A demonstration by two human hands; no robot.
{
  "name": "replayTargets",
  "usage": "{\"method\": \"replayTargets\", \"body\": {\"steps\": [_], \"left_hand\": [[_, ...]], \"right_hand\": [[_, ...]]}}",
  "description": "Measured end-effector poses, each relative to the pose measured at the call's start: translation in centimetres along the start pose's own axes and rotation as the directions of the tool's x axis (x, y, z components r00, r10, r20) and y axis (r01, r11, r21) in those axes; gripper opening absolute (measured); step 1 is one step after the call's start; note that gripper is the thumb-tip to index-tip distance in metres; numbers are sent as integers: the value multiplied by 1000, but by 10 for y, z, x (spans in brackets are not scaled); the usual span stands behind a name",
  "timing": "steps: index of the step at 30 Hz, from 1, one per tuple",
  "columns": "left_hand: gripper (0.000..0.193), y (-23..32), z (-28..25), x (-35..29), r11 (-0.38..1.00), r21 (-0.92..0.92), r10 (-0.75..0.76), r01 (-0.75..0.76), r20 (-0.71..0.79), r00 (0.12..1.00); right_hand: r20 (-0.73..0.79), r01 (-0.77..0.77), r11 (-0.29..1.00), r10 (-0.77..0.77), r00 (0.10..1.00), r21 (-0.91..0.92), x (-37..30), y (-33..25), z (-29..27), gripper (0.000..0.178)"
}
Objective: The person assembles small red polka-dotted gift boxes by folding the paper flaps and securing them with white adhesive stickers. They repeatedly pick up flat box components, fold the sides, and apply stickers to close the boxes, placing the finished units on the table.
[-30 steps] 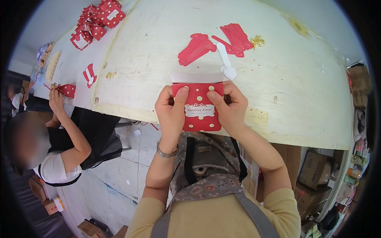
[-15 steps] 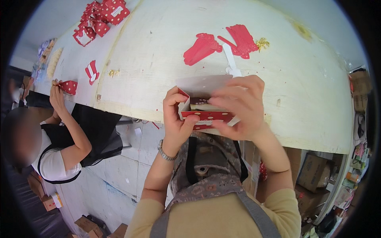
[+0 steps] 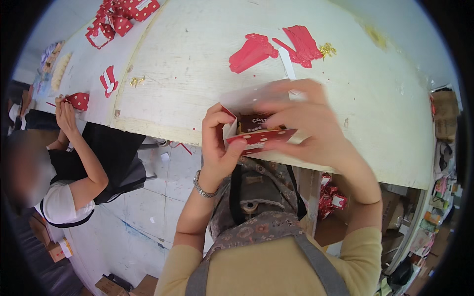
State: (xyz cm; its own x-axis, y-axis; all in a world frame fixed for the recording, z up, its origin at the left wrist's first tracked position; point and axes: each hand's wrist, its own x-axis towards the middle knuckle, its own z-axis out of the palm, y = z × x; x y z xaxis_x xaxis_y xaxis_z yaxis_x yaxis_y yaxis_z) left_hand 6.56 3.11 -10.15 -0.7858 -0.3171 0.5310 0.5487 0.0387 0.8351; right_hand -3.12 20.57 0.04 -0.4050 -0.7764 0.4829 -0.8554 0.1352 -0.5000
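Observation:
A small red gift box [image 3: 264, 136] with white dots is held over the table's near edge. My left hand [image 3: 218, 140] grips its left end, thumb on the front and fingers at the side flap. Inside lies a dark brown packet [image 3: 253, 124] with pale lettering. The pale inside of the raised back flap [image 3: 239, 100] stands behind it. At the box's right end is my right hand [image 3: 313, 126], smeared by motion. Its thumb lies near the front panel and its fingers curve over the opening, so its grip is unclear.
Red ribbon-like strips [image 3: 253, 53], a white strip [image 3: 286, 63] and gold ties [image 3: 328, 50] lie on the white table [image 3: 197, 64]. Dotted red boxes [image 3: 116, 22] are heaped at far left. A co-worker [image 3: 74, 182] at left handles another dotted piece [image 3: 79, 101]. Cartons stand below the table.
My right hand has shifted and blurs more over the box opening. More of the brown packet's face shows. The whole view has shifted slightly; my left hand keeps its hold.

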Motion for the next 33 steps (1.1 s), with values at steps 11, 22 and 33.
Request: {"method": "replayTargets", "body": {"steps": [11, 22, 33], "left_hand": [[16, 8, 13, 28, 921, -180, -383, 345, -274, 882], [16, 3, 34, 33, 970, 37, -216, 239, -313, 925], [28, 23, 27, 47, 748, -353, -644, 562, -185, 742]], "right_hand": [[-210, -171, 613, 500, 840, 771, -25, 40, 68, 23], [-296, -133, 468, 728, 618, 874, -6, 20, 72, 26], [-141, -193, 351, 733, 666, 916, -14, 32, 73, 20]]}}
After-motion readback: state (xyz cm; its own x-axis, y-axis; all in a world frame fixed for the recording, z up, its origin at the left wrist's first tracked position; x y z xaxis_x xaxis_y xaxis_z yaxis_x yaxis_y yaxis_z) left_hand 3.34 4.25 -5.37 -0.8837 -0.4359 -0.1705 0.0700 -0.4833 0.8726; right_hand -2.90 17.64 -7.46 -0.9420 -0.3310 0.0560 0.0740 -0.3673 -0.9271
